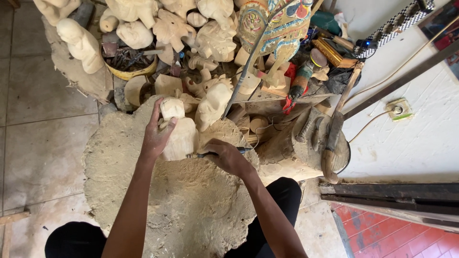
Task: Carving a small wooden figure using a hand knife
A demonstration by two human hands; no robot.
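Seen from above, a person sits at a broad, rough, sawdust-coloured wooden work block. The left hand wraps around a pale, unpainted carved wooden figure, fingers closed over its upper part and steadying it on the block. The figure's long axis runs roughly from six o'clock up to twelve o'clock. The right hand is closed in a fist around a slim dark-handled carving tool, which lies nearly level; its tip points toward nine o'clock and meets the lower right side of the figure. So the figure lies at about ten o'clock from the right hand, and the left hand is the nearer of the two, already touching it. At twelve o'clock beyond the block stands a crowded heap of other pale wooden carvings, with a brightly painted carved piece among them. A yellow bowl of small tools sits at eleven o'clock.
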